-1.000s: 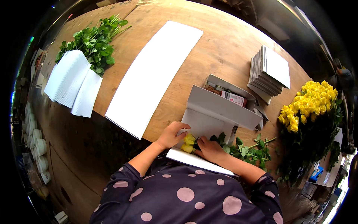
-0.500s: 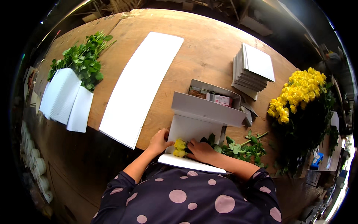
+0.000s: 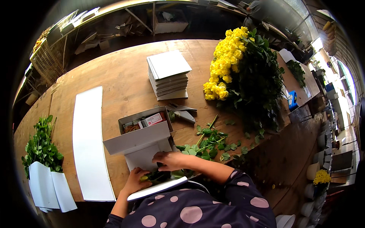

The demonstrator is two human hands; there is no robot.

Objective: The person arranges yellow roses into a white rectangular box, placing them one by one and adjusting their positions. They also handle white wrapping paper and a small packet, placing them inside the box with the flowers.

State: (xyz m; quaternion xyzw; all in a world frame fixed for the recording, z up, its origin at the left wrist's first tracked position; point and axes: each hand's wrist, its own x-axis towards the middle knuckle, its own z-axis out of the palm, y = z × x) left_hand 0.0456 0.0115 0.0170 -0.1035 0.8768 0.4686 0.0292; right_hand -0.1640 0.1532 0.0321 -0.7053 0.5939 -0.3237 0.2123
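My left hand [image 3: 136, 182] is closed around the yellow roses [image 3: 144, 178], covering most of their heads. Dark green leaves and stems [image 3: 159, 176] stretch to the right from it. Just above these leaves is my right hand [image 3: 172, 160], its fingers curled; whatever may be between them is hidden. Both hands are over a white sheet [image 3: 146, 155] at the table's near edge. A raised white edge [image 3: 157, 188] lies between the roses and my body. Beyond the hands stands an open cardboard box [image 3: 138, 141] holding a small pink-and-white carton [image 3: 153, 119].
Loose leafy stems [image 3: 207, 143] lie right of my hands, near grey-handled shears [image 3: 185, 116]. Farther back are stacked white cards [image 3: 169, 70] and a large pile of yellow roses [image 3: 228, 57]. Left are a long white board [image 3: 89, 144] and wrapped greenery [image 3: 43, 146].
The view has swung to the right. My left hand has come over the rose heads from beside them. My right hand has lifted away from the roses, toward the box.
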